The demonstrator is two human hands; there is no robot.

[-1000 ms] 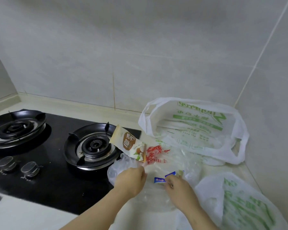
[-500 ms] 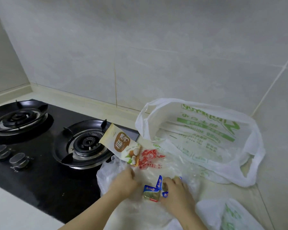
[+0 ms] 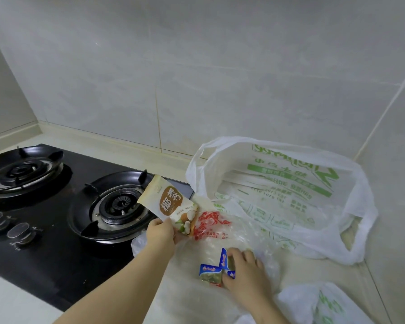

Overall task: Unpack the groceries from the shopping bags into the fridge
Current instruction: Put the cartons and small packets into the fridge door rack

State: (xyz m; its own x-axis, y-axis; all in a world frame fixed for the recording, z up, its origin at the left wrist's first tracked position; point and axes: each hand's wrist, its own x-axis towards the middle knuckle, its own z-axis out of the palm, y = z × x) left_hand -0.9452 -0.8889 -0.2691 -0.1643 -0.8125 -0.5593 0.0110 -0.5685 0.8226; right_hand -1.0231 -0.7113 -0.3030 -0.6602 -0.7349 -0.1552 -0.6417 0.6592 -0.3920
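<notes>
A cream packet with a brown label point(image 3: 171, 203) lies tilted between the stove and the bags, and my left hand point(image 3: 160, 233) grips its lower end. Beneath it spreads a clear plastic bag with red print point(image 3: 212, 224). My right hand point(image 3: 246, 270) sits on that bag with fingers curled around small blue-and-white packets point(image 3: 212, 271). Behind, against the wall, a large white shopping bag with green print point(image 3: 288, 190) stands open. No fridge is in view.
A black gas stove point(image 3: 63, 230) with two burners and two knobs fills the left of the counter. A second white bag with green print point(image 3: 323, 305) lies at the bottom right. Tiled walls close the back and right side.
My left hand has moved up from the clear bag and taken hold of the cream packet. My right hand has drawn the blue packets out toward me.
</notes>
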